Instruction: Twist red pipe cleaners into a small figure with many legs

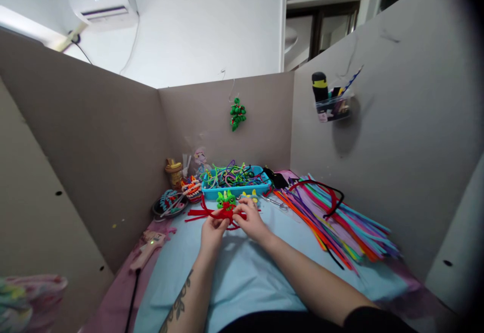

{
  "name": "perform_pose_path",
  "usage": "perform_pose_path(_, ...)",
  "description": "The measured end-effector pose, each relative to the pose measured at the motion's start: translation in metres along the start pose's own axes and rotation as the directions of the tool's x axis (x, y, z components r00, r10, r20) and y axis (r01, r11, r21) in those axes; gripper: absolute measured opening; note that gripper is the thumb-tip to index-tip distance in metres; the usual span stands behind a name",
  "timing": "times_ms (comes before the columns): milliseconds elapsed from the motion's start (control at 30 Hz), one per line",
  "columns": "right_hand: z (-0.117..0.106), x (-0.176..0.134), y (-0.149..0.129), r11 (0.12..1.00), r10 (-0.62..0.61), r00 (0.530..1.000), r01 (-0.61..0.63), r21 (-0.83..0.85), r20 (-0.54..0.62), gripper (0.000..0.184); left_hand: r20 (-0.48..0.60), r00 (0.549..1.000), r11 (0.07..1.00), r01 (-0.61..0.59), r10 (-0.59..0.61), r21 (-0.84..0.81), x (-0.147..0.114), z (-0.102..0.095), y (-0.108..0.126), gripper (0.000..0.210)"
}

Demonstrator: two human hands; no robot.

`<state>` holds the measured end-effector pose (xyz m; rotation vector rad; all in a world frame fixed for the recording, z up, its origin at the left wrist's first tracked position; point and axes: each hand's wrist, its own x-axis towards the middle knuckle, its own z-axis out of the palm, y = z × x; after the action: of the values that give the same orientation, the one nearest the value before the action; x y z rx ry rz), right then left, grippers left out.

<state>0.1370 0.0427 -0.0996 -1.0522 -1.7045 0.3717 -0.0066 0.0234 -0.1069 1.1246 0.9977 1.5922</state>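
Observation:
My left hand [214, 230] and my right hand [250, 218] meet low over the light blue cloth. Between them is a bunch of red pipe cleaners [200, 214], with ends sticking out to the left and below. The fingers of both hands are pinched on it, and they hide part of its middle. Just behind the hands sits a green pipe-cleaner figure [224, 198] with ear-like points. A small yellow and light blue figure [251, 195] stands beside it, partly covered by my right hand.
Behind is a blue tray [212, 192] heaped with pipe-cleaner pieces. Many colourful pipe cleaners [333, 217] lie at right, near metal scissors [278, 202]. At left are a dark bowl [159, 212] and a corded pink tool [147, 252]. Grey panels [227, 121] enclose the table.

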Motion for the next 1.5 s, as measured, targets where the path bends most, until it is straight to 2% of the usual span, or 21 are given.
perform_pose_path(67,0.002,-0.001,-0.001,1.0,0.016,0.998,-0.015,0.015,-0.067,0.006,-0.035,0.999,0.999,-0.007,0.005,-0.035,0.0,-0.001,0.002,0.045)
perform_pose_path(167,0.007,-0.004,-0.001,1.0,0.013,0.996,-0.013,0.001,-0.093,0.01,-0.051,0.999,0.996,-0.019,0.014,-0.09,-0.001,-0.001,0.004,0.048)
perform_pose_path(267,0.014,-0.007,0.003,0.996,0.08,0.995,-0.077,0.043,-0.064,0.015,-0.019,1.0,0.992,0.003,-0.006,-0.126,-0.002,0.001,0.005,0.053)
perform_pose_path(367,0.021,-0.008,0.011,0.974,0.162,0.987,-0.16,0.161,0.003,0.022,0.028,0.999,0.989,0.027,-0.024,-0.143,-0.002,0.003,0.005,0.056)
perform_pose_path(467,0.024,-0.008,0.016,0.945,0.191,0.981,-0.196,0.261,0.046,0.015,0.024,1.0,0.991,0.01,-0.007,-0.132,-0.003,0.004,0.005,0.056)
perform_pose_path(600,0.023,-0.007,0.011,0.941,0.237,0.97,-0.242,0.236,0.051,0.009,0.01,0.999,0.998,-0.036,0.037,-0.057,-0.004,0.005,0.007,0.053)
perform_pose_path(767,0.022,-0.01,0.003,0.981,0.167,0.98,-0.154,0.121,-0.112,0.01,-0.026,0.996,0.996,-0.086,0.086,0.007,-0.004,0.006,0.008,0.05)
perform_pose_path(933,0.019,-0.011,0.004,0.997,0.077,0.98,-0.073,0.029,-0.181,0.012,-0.053,0.992,0.991,-0.114,0.118,0.066,-0.002,0.005,0.007,0.047)
perform_pose_path(1033,0.017,-0.01,0.005,0.999,0.032,0.986,-0.034,-0.005,-0.163,0.014,-0.053,0.995,0.997,-0.08,0.079,-0.014,-0.002,0.004,0.005,0.049)
perform_pose_path(1167,0.017,-0.008,0.002,0.99,0.129,0.99,-0.126,0.059,-0.051,0.016,-0.047,0.999,0.995,-0.033,0.029,-0.091,-0.002,0.003,0.004,0.052)
perform_pose_path(1267,0.017,-0.008,0.001,0.987,0.136,0.991,-0.136,0.082,0.005,0.016,-0.041,0.999,0.994,0.019,-0.024,-0.111,-0.003,0.003,0.004,0.054)
perform_pose_path(1400,0.016,-0.008,0.002,0.997,0.076,0.997,-0.076,0.026,-0.001,0.015,-0.017,0.997,0.99,0.07,-0.073,-0.119,-0.003,0.003,0.003,0.055)
perform_pose_path(1500,0.018,-0.009,0.003,0.998,0.051,0.998,-0.052,-0.036,-0.031,0.016,0.008,1.0,0.994,0.025,-0.024,-0.107,-0.001,0.003,0.001,0.052)
